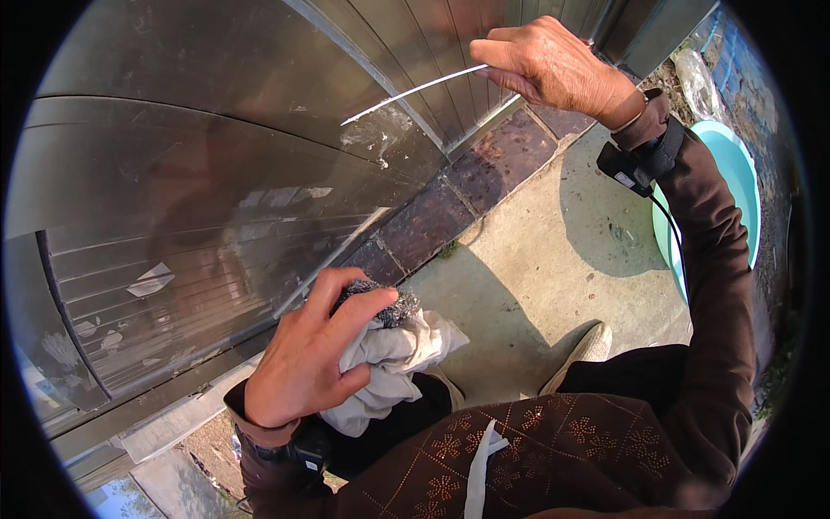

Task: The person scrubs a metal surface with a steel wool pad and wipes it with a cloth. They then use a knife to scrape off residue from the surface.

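My right hand [551, 71] is raised at the upper right, its fingers closed on one end of a thin, pale strip [415, 91]. The strip bends slightly, and its far tip lies over a whitish residue patch [379, 133] on a dark, glossy metal door [214, 149]. Whether that tip touches the panel I cannot tell. Lower down, my left hand [311, 350] grips a grey metal scouring pad [395, 308] together with a crumpled off-white cloth [389, 363]. Torn film scraps [150, 279] cling to the grooved lower part of the door.
A dark stone-tile threshold [428, 227] runs along the door's foot, beside a concrete floor [512, 259]. At right stands a turquoise basin [739, 168], with clear plastic [697, 84] beyond it. A white strip [478, 467] lies on my brown top. A cable hangs from my right wrist device [626, 168].
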Available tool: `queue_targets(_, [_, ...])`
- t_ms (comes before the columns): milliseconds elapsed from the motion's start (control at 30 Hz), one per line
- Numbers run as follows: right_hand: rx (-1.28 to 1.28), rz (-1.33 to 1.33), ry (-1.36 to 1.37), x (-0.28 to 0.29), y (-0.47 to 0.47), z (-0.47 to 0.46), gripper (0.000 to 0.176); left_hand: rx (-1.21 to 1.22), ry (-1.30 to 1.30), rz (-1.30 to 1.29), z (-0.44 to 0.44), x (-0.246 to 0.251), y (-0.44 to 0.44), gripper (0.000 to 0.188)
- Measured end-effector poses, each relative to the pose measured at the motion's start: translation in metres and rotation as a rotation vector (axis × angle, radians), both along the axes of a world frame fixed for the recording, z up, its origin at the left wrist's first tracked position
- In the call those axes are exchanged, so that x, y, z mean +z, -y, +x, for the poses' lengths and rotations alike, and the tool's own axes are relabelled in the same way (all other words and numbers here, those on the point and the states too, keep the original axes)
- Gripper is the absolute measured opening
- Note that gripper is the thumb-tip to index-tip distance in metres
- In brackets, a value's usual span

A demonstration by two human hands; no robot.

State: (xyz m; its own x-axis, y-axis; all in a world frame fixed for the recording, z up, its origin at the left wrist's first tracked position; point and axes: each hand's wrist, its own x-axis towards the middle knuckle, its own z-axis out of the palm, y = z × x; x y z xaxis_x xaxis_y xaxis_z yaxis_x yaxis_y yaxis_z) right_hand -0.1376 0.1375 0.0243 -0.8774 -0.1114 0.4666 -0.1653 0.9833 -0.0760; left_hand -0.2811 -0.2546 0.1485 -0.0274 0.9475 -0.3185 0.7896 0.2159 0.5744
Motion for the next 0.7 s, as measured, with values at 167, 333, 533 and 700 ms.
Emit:
queue_targets(167, [-0.034,0.007,0.176,-0.011,0.002,-0.001,0.018,0.016,0.009,-0.022,0.001,0.001,0.001,0.081])
queue_targets(333, [-0.02,0.028,0.091,-0.02,0.0,0.004,0.015,0.003,-0.005,-0.015,0.001,0.0,-0.002,0.079])
queue_targets(533, [-0.043,0.027,0.137,-0.031,-0.005,0.003,0.014,0.012,-0.011,-0.05,0.002,0.001,-0.006,0.078])
queue_targets(700, [-0.091,0.03,0.354,-0.036,-0.002,0.003,0.013,0.038,0.0,-0.092,0.003,0.002,-0.007,0.077])
